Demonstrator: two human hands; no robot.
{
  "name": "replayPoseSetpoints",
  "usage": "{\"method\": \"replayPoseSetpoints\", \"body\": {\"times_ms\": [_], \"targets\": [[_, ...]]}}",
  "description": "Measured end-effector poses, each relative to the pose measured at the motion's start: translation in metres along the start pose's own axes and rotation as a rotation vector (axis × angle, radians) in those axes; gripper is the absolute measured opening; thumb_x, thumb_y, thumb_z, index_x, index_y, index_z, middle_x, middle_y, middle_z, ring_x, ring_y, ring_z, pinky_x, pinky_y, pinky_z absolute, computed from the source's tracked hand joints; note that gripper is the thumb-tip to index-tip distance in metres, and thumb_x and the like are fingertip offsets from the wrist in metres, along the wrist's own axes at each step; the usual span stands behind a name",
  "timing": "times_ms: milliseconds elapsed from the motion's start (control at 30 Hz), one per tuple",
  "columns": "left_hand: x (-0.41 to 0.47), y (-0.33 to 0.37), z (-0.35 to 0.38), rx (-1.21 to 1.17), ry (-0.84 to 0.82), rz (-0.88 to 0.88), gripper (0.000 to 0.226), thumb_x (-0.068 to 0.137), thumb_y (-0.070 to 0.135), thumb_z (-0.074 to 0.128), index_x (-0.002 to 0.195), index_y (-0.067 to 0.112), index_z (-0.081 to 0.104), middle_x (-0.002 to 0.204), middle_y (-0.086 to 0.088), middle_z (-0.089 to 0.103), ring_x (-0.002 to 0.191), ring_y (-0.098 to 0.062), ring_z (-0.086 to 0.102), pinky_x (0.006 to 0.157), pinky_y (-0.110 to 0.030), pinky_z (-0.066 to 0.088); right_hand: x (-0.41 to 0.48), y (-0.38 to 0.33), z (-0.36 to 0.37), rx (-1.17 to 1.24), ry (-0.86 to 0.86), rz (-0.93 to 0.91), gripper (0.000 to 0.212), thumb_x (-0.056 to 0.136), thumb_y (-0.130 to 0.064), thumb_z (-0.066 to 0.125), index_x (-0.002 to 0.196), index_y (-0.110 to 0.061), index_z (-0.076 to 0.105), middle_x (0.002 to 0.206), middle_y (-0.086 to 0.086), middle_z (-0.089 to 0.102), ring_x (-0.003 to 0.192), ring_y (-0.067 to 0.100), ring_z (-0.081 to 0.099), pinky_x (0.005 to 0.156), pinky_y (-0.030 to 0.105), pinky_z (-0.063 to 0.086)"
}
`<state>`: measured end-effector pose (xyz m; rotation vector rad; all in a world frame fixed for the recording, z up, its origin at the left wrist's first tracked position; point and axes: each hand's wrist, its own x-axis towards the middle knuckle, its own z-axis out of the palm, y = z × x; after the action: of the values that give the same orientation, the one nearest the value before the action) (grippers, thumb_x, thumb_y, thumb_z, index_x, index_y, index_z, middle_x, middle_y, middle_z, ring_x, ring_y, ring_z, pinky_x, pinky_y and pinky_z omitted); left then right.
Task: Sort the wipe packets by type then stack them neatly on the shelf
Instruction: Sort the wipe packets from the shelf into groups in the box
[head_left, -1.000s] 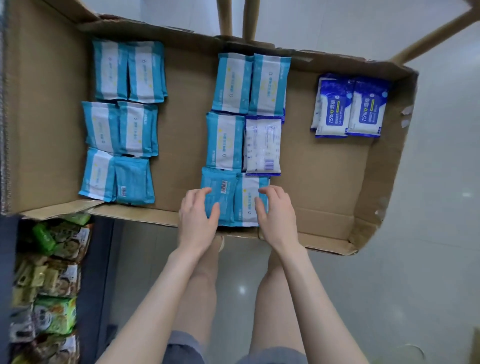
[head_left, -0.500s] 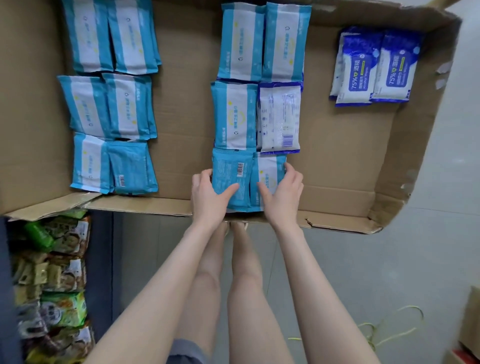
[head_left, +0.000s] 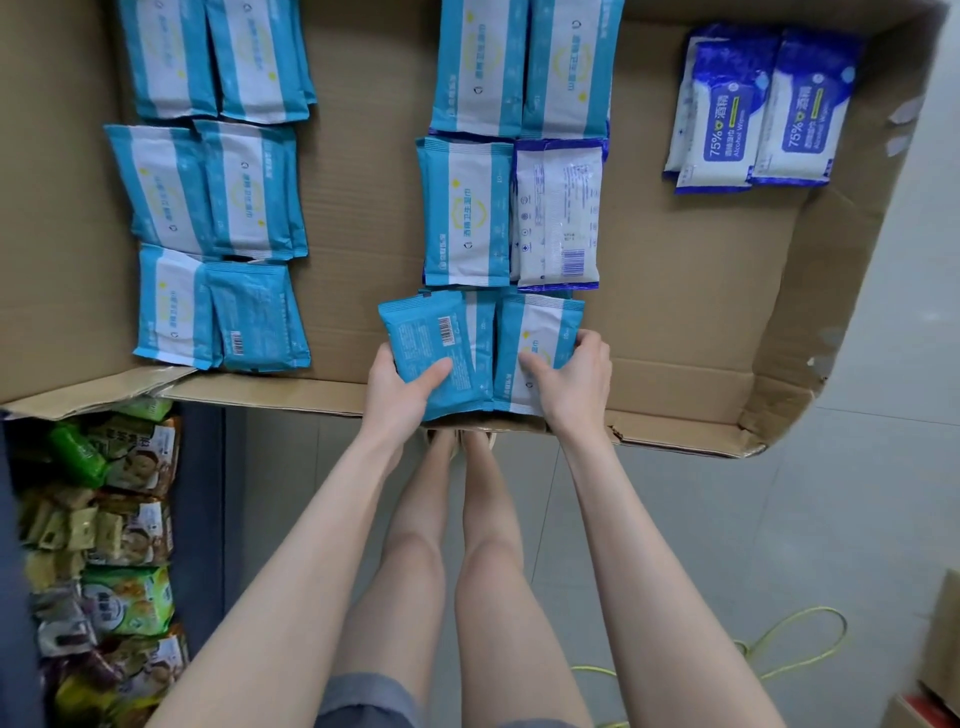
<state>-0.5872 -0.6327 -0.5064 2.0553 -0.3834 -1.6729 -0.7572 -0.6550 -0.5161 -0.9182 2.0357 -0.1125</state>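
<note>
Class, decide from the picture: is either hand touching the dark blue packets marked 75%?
No: the left hand grips the barcode-up packet and the right hand the face-up packet, far from the dark blue packets.

A shallow cardboard box (head_left: 675, 322) carries wipe packets. The left hand (head_left: 400, 387) and right hand (head_left: 574, 382) grip the nearest packets (head_left: 540, 332) of a teal column (head_left: 465, 213). Just beyond the right hand lies one white packet (head_left: 561, 213). Left of the left hand lie six more teal packets (head_left: 244, 192); far beyond the right hand, dark blue packets (head_left: 758, 109).
</note>
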Motion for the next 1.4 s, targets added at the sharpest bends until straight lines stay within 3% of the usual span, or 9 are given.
{"method": "replayPoseSetpoints", "body": {"times_ms": [133,367,533,667,833,1000,1100,1200,1400], "targets": [[0.003,-0.006,0.005,0.089,0.043,0.039,0.039,0.083,0.02,0.07,0.114,0.023,0.047,0.124,-0.004,0.055,0.109,-0.015,0.058,0.092,-0.036,0.051,-0.001,0.002,-0.001,0.025,-0.012,0.006,0.055,0.078,-0.025,0.072,0.119,-0.005,0.043,0.122,0.009,0.046,0.114,0.028,0.044,0.096,0.036,0.037],[0.001,-0.01,0.01,0.17,0.108,0.085,0.043,0.075,0.032,0.073,0.109,0.024,0.048,0.119,-0.006,0.057,0.108,-0.019,0.058,0.094,-0.045,0.049,-0.001,0.001,-0.002,0.032,0.001,-0.053,0.056,0.075,-0.022,0.073,0.12,-0.008,0.043,0.12,0.007,0.045,0.113,0.026,0.044,0.099,0.04,0.037],[-0.004,-0.008,0.015,0.218,0.145,0.111,0.04,0.078,0.031,0.072,0.107,0.021,0.047,0.118,-0.005,0.053,0.106,-0.018,0.056,0.094,-0.044,0.048,-0.004,-0.003,-0.003,0.125,-0.031,-0.035,0.046,0.075,-0.019,0.074,0.103,-0.017,0.037,0.104,0.003,0.058,0.099,0.026,0.055,0.088,0.043,0.046],[-0.011,-0.003,0.015,0.214,0.139,0.113,0.038,0.084,0.024,0.07,0.11,0.018,0.044,0.118,-0.003,0.054,0.106,-0.017,0.057,0.09,-0.038,0.05,-0.013,-0.001,-0.016,0.305,-0.08,-0.001,0.033,0.081,-0.012,0.068,0.104,-0.016,0.045,0.092,-0.008,0.06,0.09,0.016,0.06,0.072,0.026,0.049],[-0.036,0.01,0.008,0.048,0.044,0.11,0.033,0.088,0.015,0.065,0.111,0.014,0.042,0.109,0.003,0.059,0.093,-0.005,0.061,0.073,-0.018,0.053,-0.034,0.002,-0.033,0.451,-0.224,-0.052,0.027,0.082,-0.008,0.064,0.106,-0.019,0.062,0.105,0.004,0.07,0.099,0.022,0.066,0.091,0.048,0.052],[-0.057,0.023,-0.015,-0.159,-0.023,0.112,0.025,0.092,0.012,0.059,0.11,0.021,0.044,0.109,0.006,0.062,0.093,-0.004,0.064,0.072,-0.018,0.055,-0.057,-0.023,-0.051,0.601,-0.426,-0.118,0.025,0.093,-0.001,0.054,0.109,-0.019,0.058,0.092,-0.014,0.072,0.086,0.003,0.067,0.07,0.018,0.052],[-0.064,0.031,-0.037,-0.204,-0.028,0.115,0.021,0.097,0.02,0.051,0.116,0.017,0.046,0.109,0.007,0.063,0.087,0.001,0.066,0.066,-0.016,0.053,-0.067,-0.044,-0.045,0.622,-0.449,-0.12,0.03,0.089,-0.004,0.061,0.116,-0.016,0.055,0.103,-0.005,0.071,0.092,0.01,0.068,0.072,0.024,0.054],[-0.069,0.04,-0.068,-0.224,-0.014,0.138,0.023,0.098,0.022,0.048,0.12,0.015,0.049,0.112,0.005,0.065,0.091,-0.001,0.067,0.072,-0.019,0.055,-0.078,-0.073,-0.029,0.647,-0.474,-0.1,0.037,0.086,-0.004,0.065,0.119,-0.014,0.051,0.109,0.003,0.07,0.097,0.021,0.069,0.079,0.035,0.057],[-0.055,0.05,-0.149,-0.254,-0.009,0.156,0.034,0.094,0.021,0.054,0.128,0.016,0.049,0.121,0.002,0.064,0.109,-0.013,0.063,0.091,-0.035,0.053,-0.101,-0.131,0.033,0.617,-0.515,-0.112,0.032,0.091,-0.009,0.06,0.121,-0.015,0.049,0.114,0.002,0.066,0.098,0.012,0.066,0.081,0.027,0.055]]}}
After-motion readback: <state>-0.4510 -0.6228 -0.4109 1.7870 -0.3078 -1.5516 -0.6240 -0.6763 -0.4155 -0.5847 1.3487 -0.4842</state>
